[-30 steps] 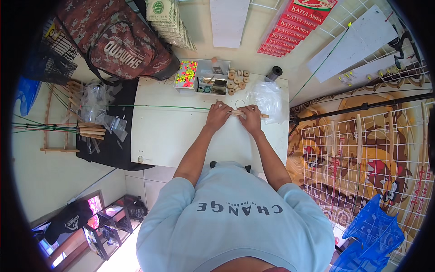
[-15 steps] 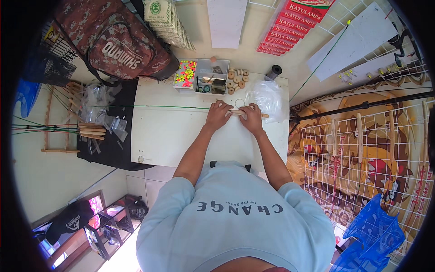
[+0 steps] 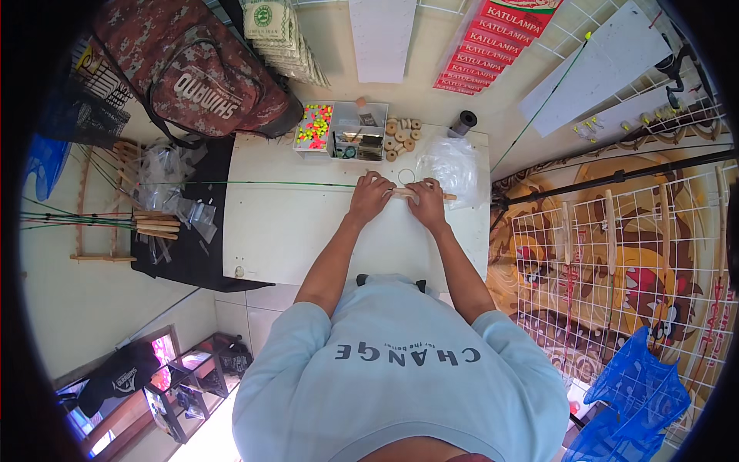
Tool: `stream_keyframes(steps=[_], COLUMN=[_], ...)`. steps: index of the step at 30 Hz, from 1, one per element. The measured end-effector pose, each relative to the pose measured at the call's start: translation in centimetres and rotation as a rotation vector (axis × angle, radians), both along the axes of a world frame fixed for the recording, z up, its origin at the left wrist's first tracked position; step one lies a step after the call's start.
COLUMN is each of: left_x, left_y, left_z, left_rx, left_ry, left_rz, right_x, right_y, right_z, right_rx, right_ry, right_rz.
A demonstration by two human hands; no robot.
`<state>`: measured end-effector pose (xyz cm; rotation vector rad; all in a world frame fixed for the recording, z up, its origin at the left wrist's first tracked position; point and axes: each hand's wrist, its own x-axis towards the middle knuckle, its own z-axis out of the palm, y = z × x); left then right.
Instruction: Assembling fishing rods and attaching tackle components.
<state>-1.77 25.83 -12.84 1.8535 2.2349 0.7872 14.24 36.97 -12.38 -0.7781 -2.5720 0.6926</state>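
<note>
A thin green fishing rod (image 3: 289,183) lies level across the white table, its tip side running off past the left edge. Its pale wooden handle (image 3: 449,197) sticks out to the right of my right hand (image 3: 426,203). The fingers of that hand are curled round the handle. My left hand (image 3: 371,198) is closed on the rod, just left of the handle's bare stretch. Between my hands a light wooden part (image 3: 400,192) shows; its details are too small to make out. Beyond it lies a thin ring of line (image 3: 406,177).
At the table's (image 3: 308,239) back stand a white divided box (image 3: 312,154) with bright beads and small tools, several wooden spools (image 3: 400,138) and a dark spool (image 3: 463,123). Clear plastic bags (image 3: 446,163) lie at right. More wooden-handled rods (image 3: 158,224) lie on black cloth at left.
Both hands stay in nearly the same place on the rod. The wooden part between them looks slightly shifted; the whole view has moved very little.
</note>
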Motion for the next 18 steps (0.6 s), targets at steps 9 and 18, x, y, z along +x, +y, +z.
stream_keyframes(steps=[9,18], left_x=[0.3,-0.3], left_y=[0.8,2.9], left_z=[0.9,0.5], left_rx=[0.119,0.062], left_ry=[-0.017,-0.076], left_rz=[0.052,0.051], right_x=[-0.4,-3.1], right_y=[0.5,3.5], right_z=[2.2,0.0], right_rx=[0.014,0.119], right_ry=[0.079,-0.126], right_rz=[-0.055,-0.189])
